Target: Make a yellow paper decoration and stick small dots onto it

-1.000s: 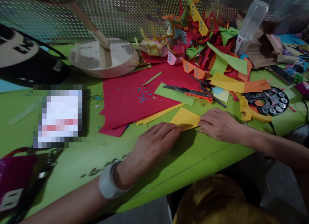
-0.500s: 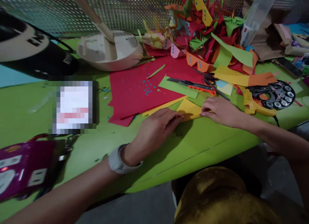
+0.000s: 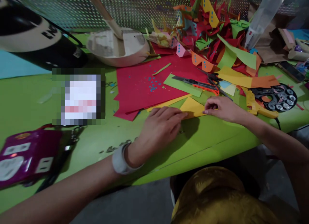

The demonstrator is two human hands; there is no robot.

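A folded piece of yellow paper [image 3: 191, 107] lies at the near side of the green table, between my two hands. My left hand [image 3: 163, 124], a grey band on its wrist, has its fingers together on the paper's left corner. At the right corner, my right hand [image 3: 220, 109] pinches the paper between thumb and fingers. Just beyond are a red sheet [image 3: 140, 85] with tiny blue dots scattered on it, a green strip [image 3: 185, 86] and a box cutter [image 3: 196, 84] with an orange edge. Dark scissors [image 3: 213, 78] lie partly under paper.
A heap of colored folded paper [image 3: 202, 34] stands at the back. A yellow glue gun [image 3: 259, 105] lies at right beside a black round tray [image 3: 281, 102]. To the left are a round pale bowl [image 3: 125, 58], a pixelated phone-like object [image 3: 82, 97] and a purple power strip [image 3: 31, 153].
The camera view has shifted, so things appear farther right. My left fingers lie flatter over the yellow paper's corner; my right hand stays at the other corner.
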